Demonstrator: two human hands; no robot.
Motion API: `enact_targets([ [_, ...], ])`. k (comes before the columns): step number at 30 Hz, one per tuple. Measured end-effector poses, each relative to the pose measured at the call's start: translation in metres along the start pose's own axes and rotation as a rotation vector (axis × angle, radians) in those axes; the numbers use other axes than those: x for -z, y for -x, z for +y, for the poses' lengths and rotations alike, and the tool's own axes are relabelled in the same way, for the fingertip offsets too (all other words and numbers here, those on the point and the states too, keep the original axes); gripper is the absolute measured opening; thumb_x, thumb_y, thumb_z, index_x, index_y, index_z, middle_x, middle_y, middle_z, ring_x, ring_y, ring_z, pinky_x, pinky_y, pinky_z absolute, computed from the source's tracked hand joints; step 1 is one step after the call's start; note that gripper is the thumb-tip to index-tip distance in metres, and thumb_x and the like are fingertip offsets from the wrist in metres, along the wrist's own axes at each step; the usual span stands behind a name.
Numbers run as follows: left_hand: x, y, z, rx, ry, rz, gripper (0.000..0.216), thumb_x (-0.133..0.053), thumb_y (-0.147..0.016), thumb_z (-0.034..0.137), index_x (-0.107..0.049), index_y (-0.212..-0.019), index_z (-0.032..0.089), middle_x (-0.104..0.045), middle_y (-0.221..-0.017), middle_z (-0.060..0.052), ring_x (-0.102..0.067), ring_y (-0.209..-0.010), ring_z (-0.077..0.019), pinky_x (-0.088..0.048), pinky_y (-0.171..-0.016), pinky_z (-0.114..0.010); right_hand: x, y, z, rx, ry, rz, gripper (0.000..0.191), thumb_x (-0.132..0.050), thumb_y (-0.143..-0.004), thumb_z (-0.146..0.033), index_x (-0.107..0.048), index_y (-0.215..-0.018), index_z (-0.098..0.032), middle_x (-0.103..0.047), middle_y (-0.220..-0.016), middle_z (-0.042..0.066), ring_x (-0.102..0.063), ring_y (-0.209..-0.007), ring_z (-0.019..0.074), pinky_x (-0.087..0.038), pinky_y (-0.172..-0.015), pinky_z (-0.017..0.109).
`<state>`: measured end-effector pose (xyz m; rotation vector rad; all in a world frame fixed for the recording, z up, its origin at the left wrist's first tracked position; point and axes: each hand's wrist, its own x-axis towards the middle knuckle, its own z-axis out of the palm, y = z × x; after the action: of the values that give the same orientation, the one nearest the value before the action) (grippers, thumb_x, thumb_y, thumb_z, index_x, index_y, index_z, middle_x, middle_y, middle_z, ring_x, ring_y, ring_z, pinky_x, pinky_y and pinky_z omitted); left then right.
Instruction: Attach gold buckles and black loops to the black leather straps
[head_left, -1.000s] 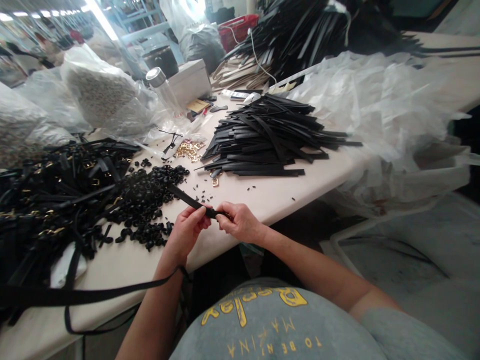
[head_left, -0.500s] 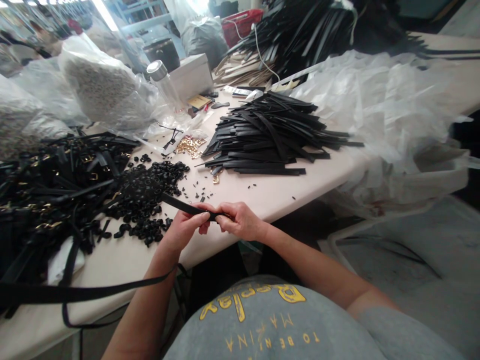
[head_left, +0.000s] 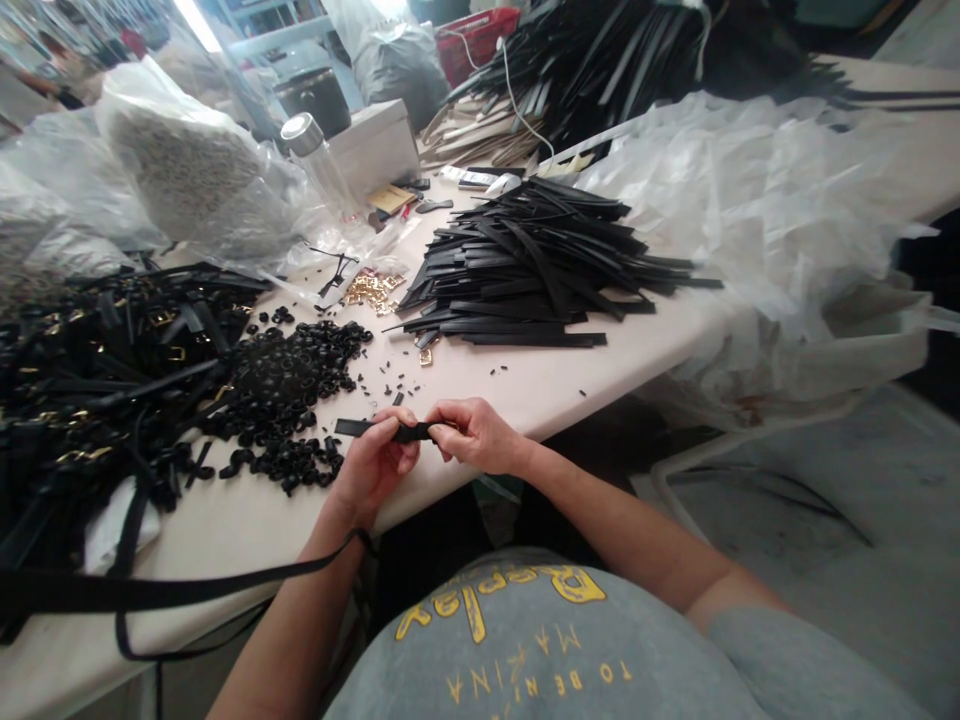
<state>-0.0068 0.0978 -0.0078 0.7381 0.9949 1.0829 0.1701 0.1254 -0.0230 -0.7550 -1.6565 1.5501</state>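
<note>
Both hands pinch one short black strap (head_left: 356,428) just above the table's near edge. My left hand (head_left: 375,462) grips its middle, and the free end sticks out to the left. My right hand (head_left: 474,435) is closed on the strap's right end; whatever sits there is hidden by the fingers. Just left of the hands lies a heap of small black loops (head_left: 289,385). Beyond them is a stack of flat black straps (head_left: 525,275). A small cluster of gold buckles (head_left: 371,290) lies between the two.
A tangle of black straps with gold buckles (head_left: 97,370) covers the table's left side, one long strap (head_left: 187,585) trailing under my left wrist. Plastic bags (head_left: 187,170), a clear bottle (head_left: 319,165) and a white box (head_left: 375,145) stand behind. Crumpled plastic sheeting (head_left: 750,220) drapes the right.
The strap's free end has shortened and dropped from slanting up-left to lying nearly level, as it has slid rightward through my left hand. Both hands stay in place.
</note>
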Motion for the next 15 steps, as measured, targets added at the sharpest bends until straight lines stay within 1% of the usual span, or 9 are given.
enact_targets([
  [2, 0.001, 0.001, 0.002, -0.030, -0.068, 0.040, 0.029, -0.077, -0.071, 0.045, -0.071, -0.080, 0.018, -0.055, -0.051, 0.002, -0.046, -0.041, -0.0080, -0.031, -0.041, -0.020, -0.001, 0.000, 0.001, 0.013, 0.048, 0.043, 0.012, -0.050, -0.084, -0.020, -0.061, -0.079, -0.016, -0.054, -0.054, -0.006, -0.042, -0.045, 0.0067, -0.034, -0.047, 0.018],
  [4, 0.002, 0.003, 0.005, -0.081, -0.171, 0.108, 0.031, -0.077, -0.073, 0.044, -0.074, -0.086, 0.016, -0.057, -0.053, 0.001, -0.050, -0.045, -0.0091, -0.034, -0.043, -0.020, -0.003, 0.001, 0.003, 0.030, 0.128, 0.095, 0.011, -0.052, -0.085, -0.021, -0.061, -0.079, -0.017, -0.054, -0.056, -0.005, -0.041, -0.047, 0.0069, -0.033, -0.048, 0.018],
  [6, 0.002, 0.006, 0.006, -0.120, -0.271, 0.146, 0.034, -0.077, -0.074, 0.043, -0.076, -0.092, 0.014, -0.057, -0.053, 0.001, -0.049, -0.045, -0.0091, -0.035, -0.044, -0.021, -0.005, 0.001, 0.005, 0.047, 0.215, 0.127, 0.011, -0.054, -0.085, -0.022, -0.061, -0.079, -0.017, -0.053, -0.057, -0.005, -0.040, -0.049, 0.0071, -0.031, -0.050, 0.019],
  [10, -0.001, 0.010, 0.004, -0.134, -0.359, 0.142, 0.039, -0.075, -0.075, 0.043, -0.077, -0.101, 0.013, -0.053, -0.049, 0.004, -0.046, -0.042, -0.0082, -0.035, -0.043, -0.021, -0.007, 0.001, 0.007, 0.053, 0.304, 0.143, 0.010, -0.056, -0.086, -0.022, -0.062, -0.080, -0.017, -0.053, -0.057, -0.005, -0.040, -0.050, 0.0075, -0.030, -0.051, 0.020],
  [15, -0.012, 0.006, 0.003, -0.133, -0.399, 0.140, 0.038, -0.074, -0.075, 0.042, -0.077, -0.100, 0.013, -0.051, -0.049, 0.005, -0.044, -0.042, -0.0077, -0.034, -0.043, -0.021, -0.003, 0.003, 0.000, 0.023, 0.227, 0.089, 0.017, -0.051, -0.090, -0.025, -0.065, -0.086, -0.016, -0.059, -0.060, -0.003, -0.048, -0.050, 0.0086, -0.037, -0.052, 0.020],
])
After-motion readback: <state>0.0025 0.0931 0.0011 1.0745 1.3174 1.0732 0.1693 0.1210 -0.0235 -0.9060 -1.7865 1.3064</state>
